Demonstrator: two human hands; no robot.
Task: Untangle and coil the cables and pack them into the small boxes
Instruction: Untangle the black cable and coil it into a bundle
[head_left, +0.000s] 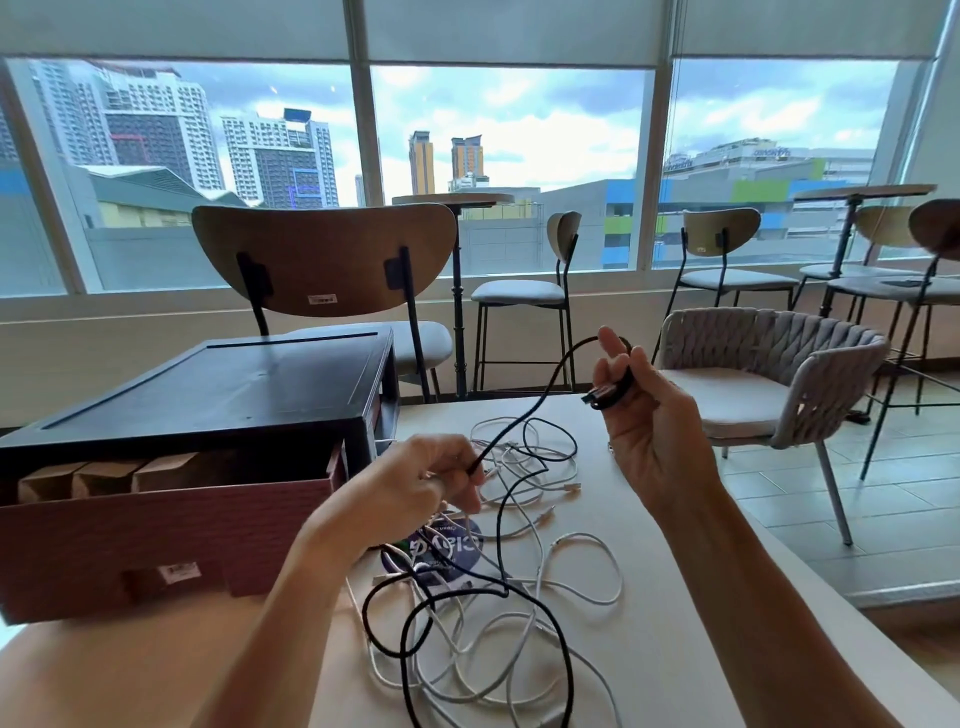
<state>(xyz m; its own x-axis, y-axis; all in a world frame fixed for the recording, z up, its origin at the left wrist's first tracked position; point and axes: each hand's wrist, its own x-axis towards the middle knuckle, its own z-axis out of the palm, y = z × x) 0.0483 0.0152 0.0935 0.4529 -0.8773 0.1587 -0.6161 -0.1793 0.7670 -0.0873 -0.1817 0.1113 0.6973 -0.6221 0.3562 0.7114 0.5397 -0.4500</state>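
Note:
A black cable (540, 400) runs between both hands above the table. My right hand (644, 415) is raised at the right and grips the cable's plug end, with a small loop over its fingers. My left hand (415, 483) pinches the same cable lower down, near the drawer. The rest of the black cable falls in big loops onto a tangle of white cables (519, 613) on the table. Several small brown cardboard boxes (104, 478) stand in an open reddish drawer (171, 530) at the left.
The drawer sticks out of a black cabinet (218, 384) on the beige table (675, 623). A dark blue round sticker or packet (457, 545) lies under the cables. Chairs stand behind the table, a woven grey armchair (769, 374) at the right.

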